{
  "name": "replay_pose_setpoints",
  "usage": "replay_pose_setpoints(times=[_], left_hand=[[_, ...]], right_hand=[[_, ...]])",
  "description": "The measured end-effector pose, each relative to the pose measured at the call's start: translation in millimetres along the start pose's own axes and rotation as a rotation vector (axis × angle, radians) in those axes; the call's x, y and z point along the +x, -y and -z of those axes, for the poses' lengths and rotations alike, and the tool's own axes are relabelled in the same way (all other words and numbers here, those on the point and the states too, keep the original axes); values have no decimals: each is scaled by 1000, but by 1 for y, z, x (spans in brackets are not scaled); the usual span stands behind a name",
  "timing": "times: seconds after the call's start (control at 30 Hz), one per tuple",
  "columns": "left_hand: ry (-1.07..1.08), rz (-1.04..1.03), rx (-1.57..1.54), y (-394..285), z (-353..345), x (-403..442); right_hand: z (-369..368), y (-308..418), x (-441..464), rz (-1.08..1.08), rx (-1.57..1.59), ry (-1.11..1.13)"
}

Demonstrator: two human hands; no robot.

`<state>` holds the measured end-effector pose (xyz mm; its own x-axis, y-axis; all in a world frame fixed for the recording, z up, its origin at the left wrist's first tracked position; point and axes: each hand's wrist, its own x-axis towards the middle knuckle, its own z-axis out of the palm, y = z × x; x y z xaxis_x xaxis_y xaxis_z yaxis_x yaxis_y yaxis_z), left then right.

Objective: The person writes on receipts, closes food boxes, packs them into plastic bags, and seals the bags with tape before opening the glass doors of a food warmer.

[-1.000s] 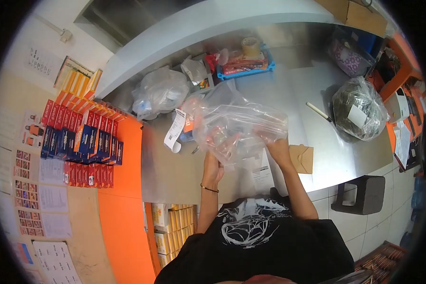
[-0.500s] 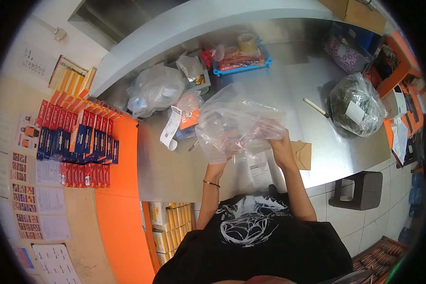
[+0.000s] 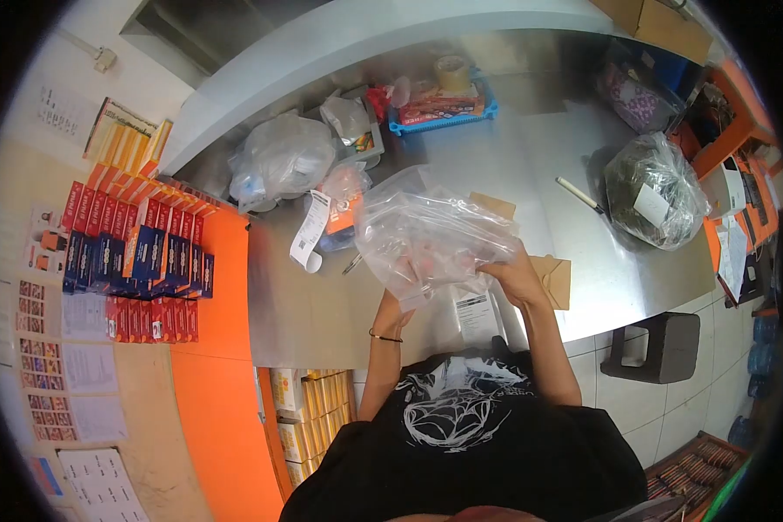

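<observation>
A clear plastic bag (image 3: 431, 230) hangs crumpled between my two hands above the metal table. My left hand (image 3: 398, 304) is at its lower left, with the fingers partly behind the film and closed on it. At the right edge, my right hand (image 3: 515, 274) grips the same bag. Below the bag lies a white printed slip (image 3: 476, 315). Brown envelopes (image 3: 552, 283) are by my right wrist, and part of another brown piece (image 3: 493, 206) shows behind the bag. An orange and blue packet (image 3: 341, 216) with a curled receipt (image 3: 311, 230) is left of the bag.
Filled plastic bags (image 3: 285, 161) stand at the back left, near a blue tray (image 3: 444, 122) with tape. A marker (image 3: 578, 195) and a wrapped dark bundle (image 3: 657, 193) lie right. Stacked boxes (image 3: 139, 252) line the left side; a dark stool (image 3: 670, 348) stands lower right.
The bag has shifted and its folds have changed between my hands, which still hold it. A brown piece behind it has come into view. The whole view has moved slightly.
</observation>
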<state>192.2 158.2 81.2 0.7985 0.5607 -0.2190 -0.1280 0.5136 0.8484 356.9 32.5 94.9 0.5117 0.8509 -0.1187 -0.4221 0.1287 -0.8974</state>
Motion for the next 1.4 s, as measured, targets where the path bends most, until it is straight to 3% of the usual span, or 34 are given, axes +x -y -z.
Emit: replay_pose_setpoints(times=[0.03,0.1,0.13,0.2,0.23,0.3,0.37,0.43,0.5,0.53,0.57,0.6,0.63,0.67,0.7,0.77,0.83,0.87,0.93,0.97,1.03,1.07,1.1,1.13,1.2,1.23,1.27,1.33,1.37,1.4], left_hand=[[11,-8,22,-5,-4,0],[-29,-256,492,-10,-13,4],[-29,-256,493,-9,-13,4],[-82,-402,850,-8,-15,4],[-81,-399,849,-8,-18,2],[-113,-78,633,-16,-31,-4],[-62,-117,623,-1,-19,-1],[-13,-158,611,12,-13,2],[-124,-140,717,20,-12,3],[-246,-387,850,33,14,7],[-346,-450,804,25,33,3],[-445,-514,757,17,53,0],[-518,-385,533,-6,57,-11],[-596,-321,543,-15,53,-20],[-674,-258,555,-23,52,-28],[-608,-315,548,-40,72,-48],[-536,-358,545,-55,91,-63],[-458,-220,507,-61,100,-70],[-224,-60,569,-59,96,-75],[-65,-45,667,-54,83,-65],[179,139,682,-32,53,-40],[101,246,721,-16,37,-23],[22,351,754,4,24,-5],[-16,188,653,36,22,17],[-65,-87,576,101,29,67],[-71,-197,605,123,33,84],[-80,-202,584,138,38,93],[-93,-104,728,156,34,109],[-58,-269,645,145,26,102],[-46,-275,634,137,22,100]], right_hand=[[1,2,0,12,-21,-9],[0,8,0,24,-43,-15],[-1,12,1,15,-133,-2],[-3,16,-1,5,-223,7],[-6,16,-2,22,-234,4],[-12,15,-4,42,-246,4],[-19,12,-7,108,-407,-88],[-28,6,-10,119,-367,-135],[-13,-14,-5,129,-327,-178],[16,-36,1,325,-771,-263],[32,-47,6,524,-1215,-345],[25,22,4,161,-770,-315],[34,33,8,59,-644,-187],[46,40,10,-45,-520,-54],[54,44,12,-43,-527,-46],[68,49,18,-79,-729,499],[86,46,41,-1,-720,404],[94,40,56,73,-712,312],[100,14,87,96,-956,-109],[108,-4,102,92,-960,-98],[126,-38,124,-271,-989,-30],[125,-47,125,-267,-998,-12],[121,-54,122,-288,-765,0],[117,-57,117,-309,-538,15],[106,-58,106,-280,-497,23],[104,-63,103,-266,-312,-19],[104,-67,101,-246,-127,-67],[108,-76,99,-260,-88,-77],[107,-74,96,-298,-59,-82],[100,-68,90,-336,-28,-89]])
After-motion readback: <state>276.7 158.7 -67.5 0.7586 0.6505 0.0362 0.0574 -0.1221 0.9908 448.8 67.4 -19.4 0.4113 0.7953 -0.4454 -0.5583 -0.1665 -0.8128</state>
